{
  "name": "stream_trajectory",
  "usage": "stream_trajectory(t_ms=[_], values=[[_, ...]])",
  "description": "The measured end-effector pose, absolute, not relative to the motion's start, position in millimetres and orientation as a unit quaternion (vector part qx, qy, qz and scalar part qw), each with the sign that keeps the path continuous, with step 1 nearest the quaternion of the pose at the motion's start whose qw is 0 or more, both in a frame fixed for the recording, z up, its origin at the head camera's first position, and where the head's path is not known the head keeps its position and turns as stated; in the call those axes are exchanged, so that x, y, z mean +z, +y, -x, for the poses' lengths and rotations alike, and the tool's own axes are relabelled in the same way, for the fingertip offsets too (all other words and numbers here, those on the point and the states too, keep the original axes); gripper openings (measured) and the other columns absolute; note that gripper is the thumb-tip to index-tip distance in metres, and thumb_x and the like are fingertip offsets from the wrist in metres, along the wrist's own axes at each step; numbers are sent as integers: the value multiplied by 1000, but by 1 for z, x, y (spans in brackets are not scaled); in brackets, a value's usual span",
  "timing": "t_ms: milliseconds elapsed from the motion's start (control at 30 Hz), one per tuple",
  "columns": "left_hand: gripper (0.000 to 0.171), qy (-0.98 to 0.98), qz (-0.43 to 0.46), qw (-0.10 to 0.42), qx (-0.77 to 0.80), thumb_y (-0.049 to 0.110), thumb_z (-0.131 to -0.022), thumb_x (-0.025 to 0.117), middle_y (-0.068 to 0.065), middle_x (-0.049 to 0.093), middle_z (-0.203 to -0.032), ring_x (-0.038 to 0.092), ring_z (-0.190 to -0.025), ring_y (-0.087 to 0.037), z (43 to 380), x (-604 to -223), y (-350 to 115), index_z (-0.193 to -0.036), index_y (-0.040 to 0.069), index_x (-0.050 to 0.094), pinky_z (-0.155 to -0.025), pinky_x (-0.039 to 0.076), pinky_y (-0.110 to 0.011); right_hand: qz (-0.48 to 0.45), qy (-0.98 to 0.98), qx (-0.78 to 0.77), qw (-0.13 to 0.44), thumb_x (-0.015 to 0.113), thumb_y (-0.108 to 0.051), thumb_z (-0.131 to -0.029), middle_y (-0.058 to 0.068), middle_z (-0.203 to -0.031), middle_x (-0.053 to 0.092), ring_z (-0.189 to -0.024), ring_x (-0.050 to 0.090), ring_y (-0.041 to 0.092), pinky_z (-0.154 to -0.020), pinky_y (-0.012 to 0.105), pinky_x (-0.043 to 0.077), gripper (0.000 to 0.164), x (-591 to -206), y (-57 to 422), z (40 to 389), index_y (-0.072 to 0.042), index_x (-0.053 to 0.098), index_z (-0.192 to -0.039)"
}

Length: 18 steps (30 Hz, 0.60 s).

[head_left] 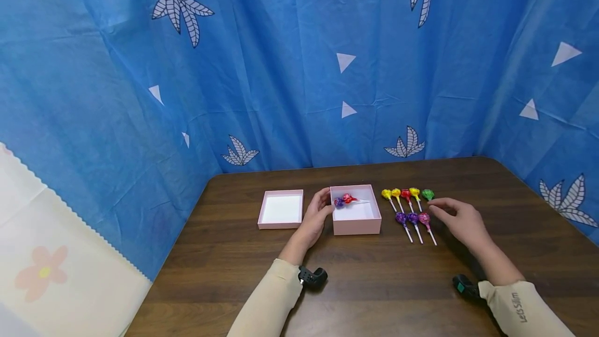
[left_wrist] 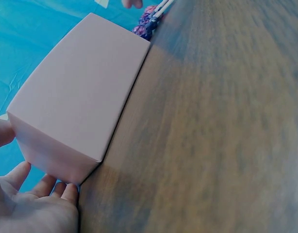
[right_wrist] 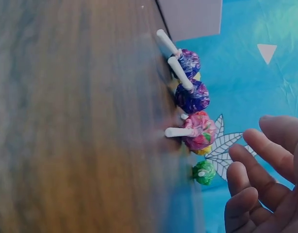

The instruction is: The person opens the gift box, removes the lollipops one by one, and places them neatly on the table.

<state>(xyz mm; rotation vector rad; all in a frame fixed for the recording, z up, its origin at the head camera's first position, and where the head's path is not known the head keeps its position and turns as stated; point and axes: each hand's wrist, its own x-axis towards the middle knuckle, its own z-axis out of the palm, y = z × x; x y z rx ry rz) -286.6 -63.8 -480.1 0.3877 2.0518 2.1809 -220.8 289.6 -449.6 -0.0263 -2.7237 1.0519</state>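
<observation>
My left hand (head_left: 315,219) rests against the left side of an open pink box (head_left: 357,227), its fingers along the wall and its thumb near the front corner. In the left wrist view those fingers touch the box (left_wrist: 76,92) without wrapping round it. Inside lie a purple lollipop (head_left: 339,202) and a red lollipop (head_left: 348,198). My right hand (head_left: 460,221) hovers with loosely bent fingers close to a green lollipop (head_left: 428,194). The right wrist view shows a gap between the fingers and that green lollipop (right_wrist: 204,173); nothing is held.
Beside the green one, yellow lollipops (head_left: 395,192) and a red one (head_left: 406,194) form the back row. Two purple lollipops (head_left: 413,218) and a pink one (head_left: 424,218) lie in front. A pink-rimmed box lid (head_left: 281,210) is left of my left hand. Blue curtain (head_left: 299,66) hangs behind the table.
</observation>
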Motion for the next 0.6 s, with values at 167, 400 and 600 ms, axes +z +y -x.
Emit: stream_trajectory(t_ms=[167, 400, 600], values=[[59, 681, -122, 65, 719, 9, -96, 55, -13, 31, -161, 25, -151, -35, 287, -481, -63, -151, 12, 35, -126, 20, -52, 5, -922, 371, 112, 55, -42, -101, 29, -127, 62, -100, 57, 35, -69, 27, 48, 47, -444, 289, 217, -3, 66, -126], [59, 681, -124, 61, 720, 10, -96, 55, -13, 31, -161, 26, -151, -35, 287, -481, -64, -151, 12, 35, -125, 22, -53, -6, -912, 393, 119, 54, -43, -101, 28, -132, 61, -112, 57, 39, -76, 28, 50, 47, -433, 286, 215, -5, 64, -128], [59, 680, -132, 64, 719, 9, -96, 54, -13, 30, -161, 24, -152, -35, 288, -479, -66, -152, 11, 33, -126, 20, -52, -13, -906, 401, 134, 54, -44, -101, 22, -129, 64, -103, 59, 20, -71, 16, 48, 47, -423, 285, 212, -8, 65, -128]])
